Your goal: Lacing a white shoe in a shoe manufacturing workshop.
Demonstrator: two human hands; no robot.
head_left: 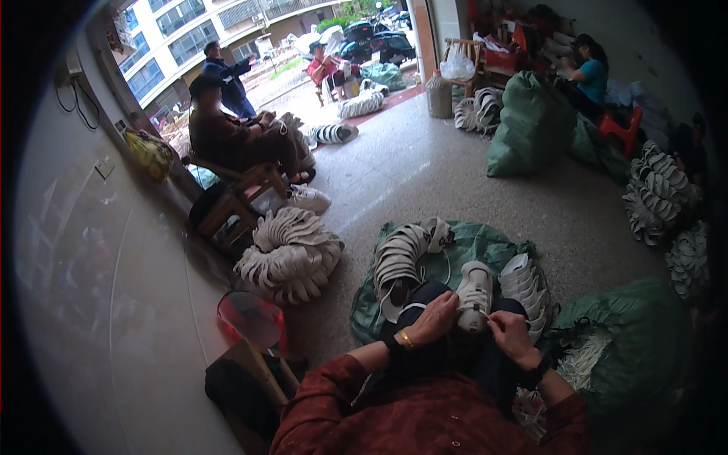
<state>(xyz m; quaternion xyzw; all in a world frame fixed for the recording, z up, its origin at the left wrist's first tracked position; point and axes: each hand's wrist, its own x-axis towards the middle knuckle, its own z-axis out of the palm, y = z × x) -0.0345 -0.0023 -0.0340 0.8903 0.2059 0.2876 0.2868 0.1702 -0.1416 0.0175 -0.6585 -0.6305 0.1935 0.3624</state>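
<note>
A white shoe upper point(475, 287) with lacing lies over my lap, its toe pointing away from me. On its left side, my left hand point(434, 319) is closed, and a pale lace trails out by its fingers. To the right, my right hand point(513, 337) pinches a white shoelace point(485, 312) close to the upper's opening. A curved row of nested white uppers point(400, 256) lies beyond my left hand. Another nested stack point(525, 291) stands just right of the shoe upper. Both rest on or beside a green woven sheet point(485, 241).
An open green sack point(644, 334) with white laces point(584, 359) sits at my right. A red translucent stool point(250, 318) and a coiled pile of uppers point(290, 255) are at left. A full green sack point(529, 125) stands farther off. Several other people sit or stand around.
</note>
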